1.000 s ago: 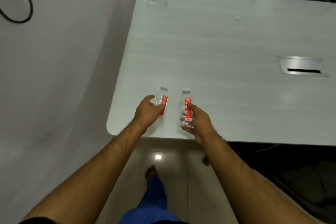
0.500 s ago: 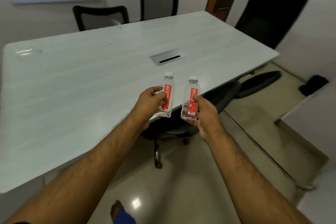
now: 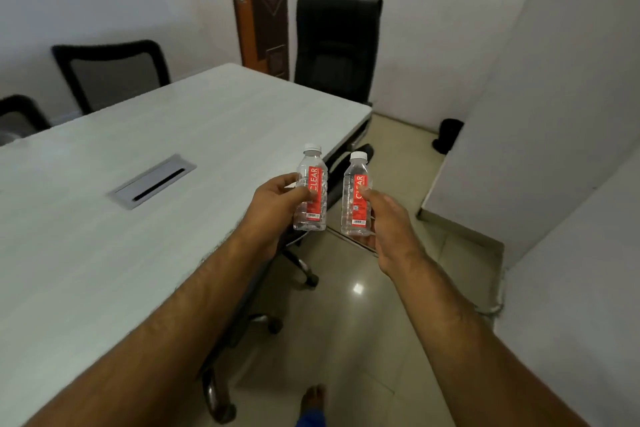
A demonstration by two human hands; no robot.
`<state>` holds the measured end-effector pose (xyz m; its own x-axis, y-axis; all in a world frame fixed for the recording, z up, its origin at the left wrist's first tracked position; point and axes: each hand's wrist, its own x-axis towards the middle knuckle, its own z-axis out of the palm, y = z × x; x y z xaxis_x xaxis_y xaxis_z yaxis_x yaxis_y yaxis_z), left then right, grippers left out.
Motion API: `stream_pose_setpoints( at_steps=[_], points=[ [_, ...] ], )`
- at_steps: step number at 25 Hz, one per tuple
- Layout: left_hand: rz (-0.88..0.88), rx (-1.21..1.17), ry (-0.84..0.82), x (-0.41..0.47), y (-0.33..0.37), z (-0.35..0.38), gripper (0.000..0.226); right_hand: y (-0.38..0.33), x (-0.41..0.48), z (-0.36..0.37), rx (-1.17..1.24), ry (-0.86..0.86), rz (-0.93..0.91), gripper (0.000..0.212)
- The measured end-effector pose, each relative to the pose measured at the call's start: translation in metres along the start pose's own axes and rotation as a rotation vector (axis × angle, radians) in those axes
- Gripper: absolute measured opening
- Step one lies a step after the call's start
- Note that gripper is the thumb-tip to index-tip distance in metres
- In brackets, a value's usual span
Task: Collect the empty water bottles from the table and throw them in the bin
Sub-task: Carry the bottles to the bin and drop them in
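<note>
Two small clear plastic water bottles are held upright and side by side near the centre of the view, a narrow gap between them. Both look empty: the tabletop edge and floor show straight through their ribbed walls, and no water line is visible. Each has a white screw cap on and a red vertical label reading "CLEAR" in white, with a barcode patch at its lower end.

The left hand [image 3: 277, 208] is curled around the left bottle [image 3: 310, 189], thumb across the label and fingers behind, gripping the lower half. This bottle hangs just over the tabletop's [image 3: 104, 236] near edge. The right hand [image 3: 389, 222] is wrapped on the right bottle [image 3: 356, 196], thumb pressed on the label, fingers cupping the far side and base. That bottle is off the tabletop, over the tiled floor [image 3: 346, 322].

The pale wood-grain tabletop fills the 9 o'clock side, with a grey metal cable slot [image 3: 152, 182] set into it at about 10 o'clock from the bottles. A black high-backed chair [image 3: 337, 45] stands at 12 o'clock beside a brown door [image 3: 259, 3]; a mesh-backed chair [image 3: 110, 74] sits at 11 o'clock. At 2 o'clock a small dark object [image 3: 448, 133], on the floor by a white wall, is too indistinct to identify.
</note>
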<state>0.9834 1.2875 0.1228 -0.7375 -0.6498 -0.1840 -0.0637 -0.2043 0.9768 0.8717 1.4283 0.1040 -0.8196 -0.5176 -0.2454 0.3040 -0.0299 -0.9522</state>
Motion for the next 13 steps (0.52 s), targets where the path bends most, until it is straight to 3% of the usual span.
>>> stream_pose_setpoints(
  at_steps=[7, 13],
  points=[
    [0.0, 0.034, -0.186, 0.204, 0.028, 0.117, 0.038, -0.068, 0.185, -0.071, 0.01, 0.202, 0.004, 0.019],
    [0.015, 0.119, -0.241, 0.36, 0.039, 0.213, 0.039, -0.101, 0.344, -0.138, 0.011, 0.238, -0.031, 0.025]
  ],
)
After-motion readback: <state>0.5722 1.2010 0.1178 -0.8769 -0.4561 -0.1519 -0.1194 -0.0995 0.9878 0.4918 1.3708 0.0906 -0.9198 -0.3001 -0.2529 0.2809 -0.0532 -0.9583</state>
